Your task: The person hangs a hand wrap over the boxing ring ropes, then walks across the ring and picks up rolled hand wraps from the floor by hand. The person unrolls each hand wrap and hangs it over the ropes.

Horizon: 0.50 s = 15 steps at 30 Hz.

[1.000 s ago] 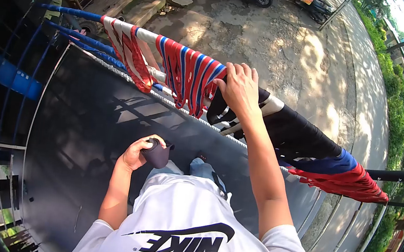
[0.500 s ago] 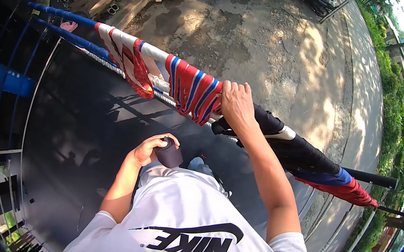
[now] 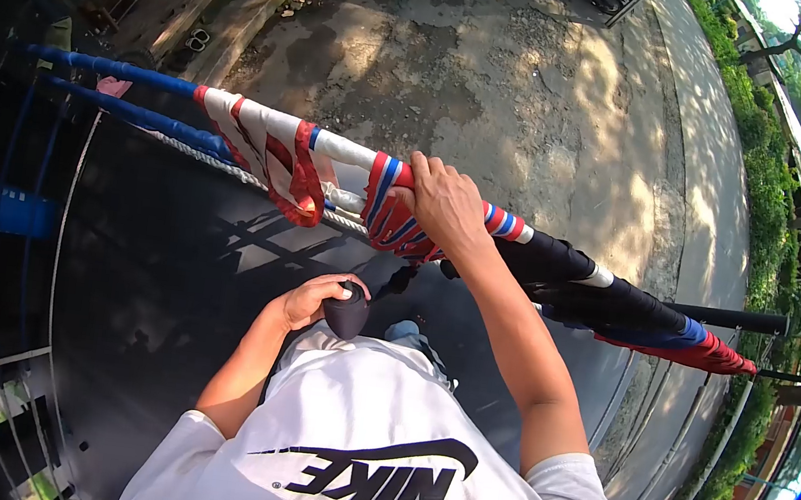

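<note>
A rolled dark wrap (image 3: 346,314) is held by my left hand (image 3: 319,299), thumb on the roll's top, just in front of the white shirt. My right hand (image 3: 447,199) rests over the top rope, its fingers closed on the red, white and blue striped cloth (image 3: 387,218). To the left of that hand, red and white cloth (image 3: 277,160) hangs in loops from the rope. Black cloth (image 3: 558,266) lies along the rope to the right, followed by blue cloth (image 3: 685,334) and red cloth (image 3: 722,359).
Below the ropes is a dark mat floor (image 3: 152,320). Blue-covered ropes (image 3: 122,71) run to the left. Beyond them lie rough pavement (image 3: 422,73), concrete slabs (image 3: 238,25), sandals (image 3: 197,40) and parked motorcycles. A black post (image 3: 732,319) juts out at right.
My right hand has shifted left along the rope over the striped cloth, which is bunched further left. My left hand with the roll has moved slightly right. The view has shifted.
</note>
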Tool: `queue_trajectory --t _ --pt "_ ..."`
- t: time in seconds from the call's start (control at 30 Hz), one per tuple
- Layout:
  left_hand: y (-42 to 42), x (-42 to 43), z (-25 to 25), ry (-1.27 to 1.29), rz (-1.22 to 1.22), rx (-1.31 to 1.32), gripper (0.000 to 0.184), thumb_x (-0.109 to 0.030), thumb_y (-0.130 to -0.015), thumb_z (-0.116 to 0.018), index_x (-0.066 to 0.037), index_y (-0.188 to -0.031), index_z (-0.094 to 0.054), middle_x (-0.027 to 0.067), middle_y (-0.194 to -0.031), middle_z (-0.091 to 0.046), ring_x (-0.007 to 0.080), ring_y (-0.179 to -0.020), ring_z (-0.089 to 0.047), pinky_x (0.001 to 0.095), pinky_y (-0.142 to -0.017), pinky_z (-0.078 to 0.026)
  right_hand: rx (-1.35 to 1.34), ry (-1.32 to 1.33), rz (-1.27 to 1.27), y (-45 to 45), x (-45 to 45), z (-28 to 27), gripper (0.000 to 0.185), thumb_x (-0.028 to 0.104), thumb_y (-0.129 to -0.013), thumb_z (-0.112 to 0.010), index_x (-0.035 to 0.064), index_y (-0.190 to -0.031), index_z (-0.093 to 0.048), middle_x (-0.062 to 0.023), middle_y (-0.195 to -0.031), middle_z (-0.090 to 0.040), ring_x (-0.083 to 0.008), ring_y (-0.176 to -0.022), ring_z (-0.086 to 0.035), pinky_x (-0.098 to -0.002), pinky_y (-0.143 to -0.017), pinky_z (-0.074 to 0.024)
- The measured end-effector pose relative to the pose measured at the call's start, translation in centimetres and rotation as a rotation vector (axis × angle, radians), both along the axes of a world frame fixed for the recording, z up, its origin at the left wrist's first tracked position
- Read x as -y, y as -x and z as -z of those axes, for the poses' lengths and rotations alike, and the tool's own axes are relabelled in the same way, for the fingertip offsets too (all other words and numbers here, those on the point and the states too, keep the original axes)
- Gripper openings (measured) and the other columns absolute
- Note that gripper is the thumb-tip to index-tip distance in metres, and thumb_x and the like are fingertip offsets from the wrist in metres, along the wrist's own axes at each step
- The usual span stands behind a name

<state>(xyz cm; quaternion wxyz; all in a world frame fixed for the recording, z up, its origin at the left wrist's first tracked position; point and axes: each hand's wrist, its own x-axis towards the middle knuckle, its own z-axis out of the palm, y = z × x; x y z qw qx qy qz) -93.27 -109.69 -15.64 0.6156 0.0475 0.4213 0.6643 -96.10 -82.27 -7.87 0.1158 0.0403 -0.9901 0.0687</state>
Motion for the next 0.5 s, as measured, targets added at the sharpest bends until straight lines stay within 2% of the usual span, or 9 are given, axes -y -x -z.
queue_trajectory --t 0.1,0.2,0.3,0.33,0.37,0.5 --pt "0.1 2.0 -0.4 0.012 -0.015 -0.003 0.034 -0.020 -0.087 -0.055 -0.001 -0.113 -0.065 0.0114 -0.107 -0.066 0.0188 -0.100 -0.063 0.0329 -0.093 -0.050 0.043 -0.002 -0.052 1.7 1.8 0.4 0.042 0.044 -0.091 -0.069 0.0055 -0.103 -0.058 -0.0111 -0.086 -0.068 -0.0284 -0.080 -0.071 -0.0390 -0.067 -0.0555" --pt "0.4 3.9 0.2 0.016 -0.054 0.023 0.036 -0.021 -0.087 -0.055 0.000 -0.114 -0.064 0.0121 -0.106 -0.066 0.0196 -0.099 -0.064 0.0337 -0.091 -0.052 0.055 -0.007 -0.053 3.1 3.3 0.5 0.038 0.043 -0.095 -0.063 0.0054 -0.098 -0.054 -0.0107 -0.082 -0.065 -0.0290 -0.079 -0.070 -0.0399 -0.065 -0.0549" --pt "0.7 4.8 1.1 0.024 -0.067 0.055 0.040 -0.026 -0.085 -0.057 0.000 -0.115 -0.063 0.0121 -0.103 -0.066 0.0208 -0.095 -0.065 0.0350 -0.087 -0.054 0.052 -0.002 -0.019 3.4 4.0 0.1 0.038 0.042 -0.094 -0.065 0.0054 -0.098 -0.055 -0.0113 -0.082 -0.065 -0.0288 -0.080 -0.070 -0.0402 -0.067 -0.0549" --pt "1.1 4.8 1.0 0.010 -0.054 0.087 0.038 -0.024 -0.087 -0.056 -0.001 -0.115 -0.063 0.0121 -0.103 -0.066 0.0199 -0.094 -0.065 0.0344 -0.087 -0.054 -0.021 0.020 -0.052 3.5 3.9 0.7 0.038 0.041 -0.092 -0.067 0.0058 -0.097 -0.054 -0.0110 -0.083 -0.064 -0.0290 -0.082 -0.070 -0.0402 -0.072 -0.0548" --pt "1.5 4.6 1.0 -0.003 -0.042 0.117 0.036 -0.022 -0.088 -0.055 -0.001 -0.116 -0.063 0.0120 -0.103 -0.065 0.0190 -0.093 -0.065 0.0339 -0.087 -0.055 0.044 0.018 -0.054 3.4 4.1 0.2 0.042 0.043 -0.091 -0.068 0.0056 -0.105 -0.056 -0.0108 -0.088 -0.065 -0.0303 -0.088 -0.068 -0.0429 -0.086 -0.0520" --pt "2.5 4.0 1.0 0.068 0.013 0.027 0.035 -0.023 -0.088 -0.056 -0.001 -0.115 -0.063 0.0091 -0.101 -0.064 0.0171 -0.092 -0.063 0.0327 -0.085 -0.054 0.000 0.085 0.040 -0.6 1.7 -3.5 0.069 0.048 -0.086 -0.072 0.0070 -0.137 -0.051 -0.0140 -0.116 -0.066 -0.0319 -0.113 -0.062 -0.0497 -0.111 -0.0376"
